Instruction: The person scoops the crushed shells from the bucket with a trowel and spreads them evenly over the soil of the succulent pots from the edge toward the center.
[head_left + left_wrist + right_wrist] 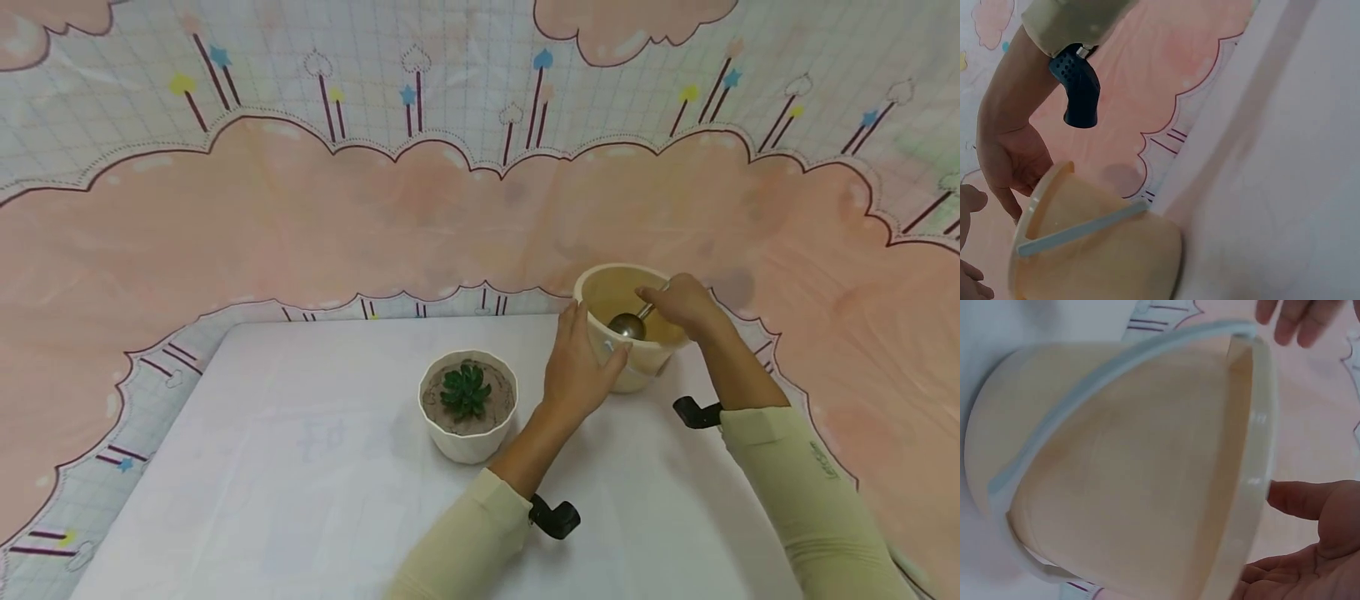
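A cream bucket [630, 375] stands at the table's far right, its pale handle [1085, 228] hanging down the side. Resting against its outer left front is my left hand [581, 367], fingers extended along the side and thumb spread across the front near the rim. My right hand [684, 304] reaches over the right rim and pinches the thin handle of a metal ladle [630, 327]. The ladle's round bowl hangs inside the bucket near the front wall. In the right wrist view the bucket [1129, 469] hides the ladle.
A white pot [468, 446] with a green succulent [465, 390] in greyish soil stands left of the bucket, close to my left forearm. The white table [300, 467] ends just behind the bucket, against a patterned pink cloth [337, 225].
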Available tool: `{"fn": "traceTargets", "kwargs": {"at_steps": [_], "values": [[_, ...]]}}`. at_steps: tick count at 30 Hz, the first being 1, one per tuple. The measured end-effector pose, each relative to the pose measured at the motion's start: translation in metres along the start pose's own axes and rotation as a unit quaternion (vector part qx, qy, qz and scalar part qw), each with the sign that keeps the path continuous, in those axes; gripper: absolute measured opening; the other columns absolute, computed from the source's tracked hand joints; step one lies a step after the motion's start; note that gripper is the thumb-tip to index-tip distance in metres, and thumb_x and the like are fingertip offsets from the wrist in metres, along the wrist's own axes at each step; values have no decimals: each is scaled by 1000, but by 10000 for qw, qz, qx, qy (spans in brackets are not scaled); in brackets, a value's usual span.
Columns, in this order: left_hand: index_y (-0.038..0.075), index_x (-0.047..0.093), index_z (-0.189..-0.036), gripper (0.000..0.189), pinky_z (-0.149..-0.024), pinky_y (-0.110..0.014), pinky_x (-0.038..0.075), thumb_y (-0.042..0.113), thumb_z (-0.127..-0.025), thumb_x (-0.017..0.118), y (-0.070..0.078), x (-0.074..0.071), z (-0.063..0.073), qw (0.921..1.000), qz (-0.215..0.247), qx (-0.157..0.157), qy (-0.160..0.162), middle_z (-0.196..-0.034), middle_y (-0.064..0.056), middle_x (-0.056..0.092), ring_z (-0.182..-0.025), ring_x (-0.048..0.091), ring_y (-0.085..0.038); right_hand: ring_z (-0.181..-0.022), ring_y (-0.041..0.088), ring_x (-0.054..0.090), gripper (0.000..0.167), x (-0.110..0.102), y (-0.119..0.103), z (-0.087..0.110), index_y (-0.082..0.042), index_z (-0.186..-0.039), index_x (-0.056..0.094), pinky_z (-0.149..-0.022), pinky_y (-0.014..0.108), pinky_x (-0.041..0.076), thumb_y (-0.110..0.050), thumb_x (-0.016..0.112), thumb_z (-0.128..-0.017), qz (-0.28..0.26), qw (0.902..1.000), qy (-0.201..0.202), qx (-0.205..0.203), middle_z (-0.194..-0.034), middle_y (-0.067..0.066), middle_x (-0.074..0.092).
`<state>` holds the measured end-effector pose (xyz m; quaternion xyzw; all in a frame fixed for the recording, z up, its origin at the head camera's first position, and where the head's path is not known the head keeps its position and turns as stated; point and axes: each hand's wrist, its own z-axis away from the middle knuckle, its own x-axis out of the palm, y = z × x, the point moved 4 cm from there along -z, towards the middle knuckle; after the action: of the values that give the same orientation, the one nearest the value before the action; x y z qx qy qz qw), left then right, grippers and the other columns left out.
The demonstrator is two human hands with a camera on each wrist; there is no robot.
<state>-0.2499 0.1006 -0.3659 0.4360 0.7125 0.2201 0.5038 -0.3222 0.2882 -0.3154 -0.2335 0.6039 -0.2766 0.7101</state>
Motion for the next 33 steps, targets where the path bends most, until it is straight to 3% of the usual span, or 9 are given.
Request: {"fn": "traceTargets", "kwargs": {"at_steps": [2, 4, 5, 7, 10, 16, 22, 27, 33], "values": [[-7, 37, -157, 83, -109, -44, 49, 35, -97, 76, -4, 4, -4, 9999, 123, -68, 47, -162, -20, 38, -145, 46, -30, -69, 25, 52, 42, 0, 4, -5, -2, -80, 46, -68, 38, 48, -31, 54, -108, -138, 9999, -39, 72, -77, 18, 56], [-7, 37, -157, 85, -109, -44, 49, 35, -95, 78, -8, 8, -6, 9996, 226, -159, 83, -161, -19, 40, -143, 48, -30, -54, 13, 42, 42, 1, 7, -9, 0, -81, 48, -58, 30, 41, -30, 54, -109, -313, 9993, -62, 187, -65, 5, 45], [-6, 37, -157, 87, -109, -43, 48, 35, -95, 79, -10, 10, -7, 9994, 256, -195, 90, -160, -18, 40, -142, 49, -30, -53, 10, 42, 40, 2, 10, -10, 4, -87, 50, -56, 27, 42, -30, 55, -109, -419, 9988, -54, 242, -65, 5, 46], [-6, 35, -158, 90, -109, -43, 49, 35, -93, 81, -14, 13, -8, 9993, 256, -270, 65, -159, -17, 41, -141, 50, -29, -59, 8, 49, 45, 4, 13, -12, 17, -105, 54, -59, 24, 49, -27, 54, -109, -645, 9973, -51, 345, -86, 20, 60], [-4, 35, -159, 91, -109, -43, 49, 36, -92, 82, -18, 18, -11, 9993, 225, -306, 11, -160, -17, 40, -141, 50, -29, -71, 7, 60, 54, 7, 16, -16, 26, -129, 45, -73, 22, 58, -23, 54, -109, -1159, 9921, 33, 475, -120, 33, 56], [0, 34, -161, 95, -108, -40, 49, 39, -91, 84, -22, 26, -20, 9992, 246, -330, -3, -160, -17, 39, -141, 49, -27, -72, 5, 69, 56, 10, 15, -26, 28, -141, 37, -80, 22, 59, -16, 52, -110, -2104, 9760, 190, 522, -102, 19, 66], [-3, 28, -163, 101, -111, -41, 46, 40, -91, 85, -23, 29, -26, 9987, 148, -487, -92, -165, -21, 33, -147, 43, -31, -78, 7, 72, 62, 14, 13, -34, 25, -150, 27, -89, 26, 58, -17, 50, -111, -2421, 9684, 141, 583, -127, 32, 62], [-2, 27, -164, 104, -112, -41, 45, 41, -90, 85, -25, 31, -25, 9983, 153, -540, -138, -167, -20, 31, -149, 41, -30, -78, 9, 71, 65, 16, 10, -33, 22, -151, 31, -85, 27, 60, -26, 49, -111, -2311, 9711, 319, 508, -121, 27, 60], [0, 25, -165, 104, -112, -42, 45, 43, -91, 84, -25, 29, -25, 9983, 136, -532, -180, -168, -19, 30, -150, 40, -30, -77, 13, 73, 65, 12, 2, -26, 20, -148, 42, -86, 34, 61, -35, 45, -113, -1677, 9840, 606, 40, -115, 31, 63]]}}
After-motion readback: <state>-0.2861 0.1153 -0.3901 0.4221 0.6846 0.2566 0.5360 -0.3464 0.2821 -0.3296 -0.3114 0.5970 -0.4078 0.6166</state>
